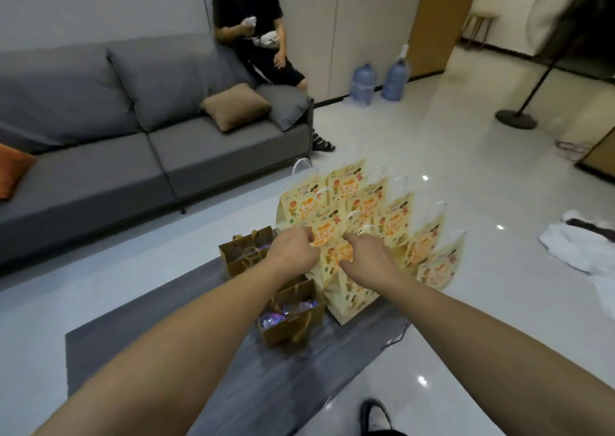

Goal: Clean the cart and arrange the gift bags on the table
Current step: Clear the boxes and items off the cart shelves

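Gripping one yellow gift bag (336, 252) at table's (166, 352) far edge, both hands' fingers curled.

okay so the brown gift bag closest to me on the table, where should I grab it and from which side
Take the near brown bag by its handles, which hang down its front face, lifting them from above. It stands upright with an open top full of wrapped items, so a top grip probably avoids crushing its paper sides or tipping it.
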`<act>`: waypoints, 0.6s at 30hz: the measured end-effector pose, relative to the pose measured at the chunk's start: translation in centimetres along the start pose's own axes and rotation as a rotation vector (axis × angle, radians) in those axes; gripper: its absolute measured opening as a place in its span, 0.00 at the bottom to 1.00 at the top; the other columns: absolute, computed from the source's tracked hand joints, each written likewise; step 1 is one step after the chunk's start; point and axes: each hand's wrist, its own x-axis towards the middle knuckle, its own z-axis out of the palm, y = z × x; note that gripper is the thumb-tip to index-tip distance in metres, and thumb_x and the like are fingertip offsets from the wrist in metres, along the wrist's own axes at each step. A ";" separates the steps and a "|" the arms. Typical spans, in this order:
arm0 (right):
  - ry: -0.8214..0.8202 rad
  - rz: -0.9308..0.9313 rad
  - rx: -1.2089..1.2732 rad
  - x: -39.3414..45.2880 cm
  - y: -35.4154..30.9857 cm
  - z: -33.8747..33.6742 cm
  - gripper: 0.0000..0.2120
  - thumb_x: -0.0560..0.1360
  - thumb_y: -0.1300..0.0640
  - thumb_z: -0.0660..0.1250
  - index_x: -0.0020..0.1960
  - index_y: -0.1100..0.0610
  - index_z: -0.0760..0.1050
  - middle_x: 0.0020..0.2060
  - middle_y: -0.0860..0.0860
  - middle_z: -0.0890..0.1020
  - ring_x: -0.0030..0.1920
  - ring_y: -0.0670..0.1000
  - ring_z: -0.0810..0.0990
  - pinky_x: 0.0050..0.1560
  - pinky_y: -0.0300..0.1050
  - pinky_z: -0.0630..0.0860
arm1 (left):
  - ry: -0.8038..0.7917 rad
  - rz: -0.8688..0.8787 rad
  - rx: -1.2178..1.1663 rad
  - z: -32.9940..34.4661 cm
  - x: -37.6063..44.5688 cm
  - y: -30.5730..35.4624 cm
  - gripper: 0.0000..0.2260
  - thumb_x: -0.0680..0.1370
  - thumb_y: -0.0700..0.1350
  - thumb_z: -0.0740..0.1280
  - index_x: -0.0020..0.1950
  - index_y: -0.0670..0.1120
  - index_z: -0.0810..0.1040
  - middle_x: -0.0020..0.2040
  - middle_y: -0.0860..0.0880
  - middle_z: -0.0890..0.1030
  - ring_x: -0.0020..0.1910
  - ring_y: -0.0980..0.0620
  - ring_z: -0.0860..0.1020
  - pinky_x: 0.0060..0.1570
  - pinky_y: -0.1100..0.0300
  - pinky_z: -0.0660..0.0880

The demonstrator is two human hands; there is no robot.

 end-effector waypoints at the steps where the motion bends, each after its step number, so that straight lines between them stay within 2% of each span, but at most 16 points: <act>1: 0.039 0.025 0.017 -0.6 1.1 -1.0 0.30 0.78 0.45 0.66 0.78 0.50 0.63 0.67 0.56 0.74 0.68 0.60 0.70 0.62 0.55 0.74 | 0.001 0.051 0.049 0.0 0.0 1.8 0.17 0.81 0.50 0.65 0.68 0.47 0.76 0.64 0.46 0.78 0.61 0.46 0.77 0.58 0.54 0.77; 3: 0.106 0.078 0.062 -1.8 3.5 -2.9 0.30 0.78 0.44 0.66 0.77 0.50 0.64 0.67 0.56 0.74 0.68 0.60 0.70 0.63 0.56 0.73 | -0.010 0.147 0.124 0.4 0.1 5.3 0.19 0.81 0.51 0.64 0.71 0.47 0.74 0.67 0.45 0.77 0.63 0.46 0.76 0.56 0.55 0.75; 6: 0.183 0.153 0.126 -4.0 7.7 -5.0 0.30 0.78 0.44 0.66 0.77 0.50 0.64 0.67 0.56 0.74 0.69 0.60 0.69 0.65 0.55 0.72 | -0.033 0.273 0.206 1.6 0.0 10.7 0.19 0.81 0.51 0.64 0.71 0.47 0.73 0.65 0.45 0.77 0.58 0.46 0.79 0.47 0.57 0.74; 9: 0.240 0.246 0.169 -7.0 13.1 -6.5 0.30 0.77 0.45 0.66 0.77 0.50 0.65 0.66 0.57 0.75 0.68 0.60 0.71 0.63 0.53 0.72 | -0.050 0.385 0.250 4.0 -0.6 16.6 0.19 0.81 0.50 0.64 0.72 0.46 0.73 0.66 0.43 0.77 0.58 0.44 0.79 0.46 0.58 0.72; 13: 0.285 0.392 0.222 -12.4 22.5 -7.5 0.29 0.78 0.45 0.65 0.77 0.50 0.64 0.66 0.56 0.74 0.67 0.60 0.70 0.64 0.53 0.72 | -0.128 0.513 0.320 10.2 -1.8 25.6 0.20 0.81 0.50 0.64 0.72 0.47 0.73 0.65 0.43 0.78 0.61 0.44 0.78 0.53 0.56 0.73; 16: 0.314 0.498 0.271 -16.5 29.2 -7.9 0.29 0.79 0.45 0.65 0.78 0.51 0.63 0.68 0.56 0.73 0.68 0.59 0.70 0.64 0.52 0.71 | -0.196 0.592 0.352 15.3 -3.4 31.0 0.20 0.80 0.50 0.64 0.71 0.47 0.74 0.61 0.43 0.80 0.59 0.44 0.79 0.54 0.57 0.72; 18: 0.339 0.591 0.319 -19.9 34.5 -7.7 0.30 0.79 0.46 0.65 0.78 0.51 0.62 0.68 0.56 0.73 0.68 0.59 0.70 0.64 0.52 0.70 | -0.267 0.652 0.418 19.7 -5.1 35.2 0.20 0.80 0.50 0.65 0.71 0.47 0.74 0.63 0.43 0.78 0.62 0.44 0.77 0.57 0.56 0.71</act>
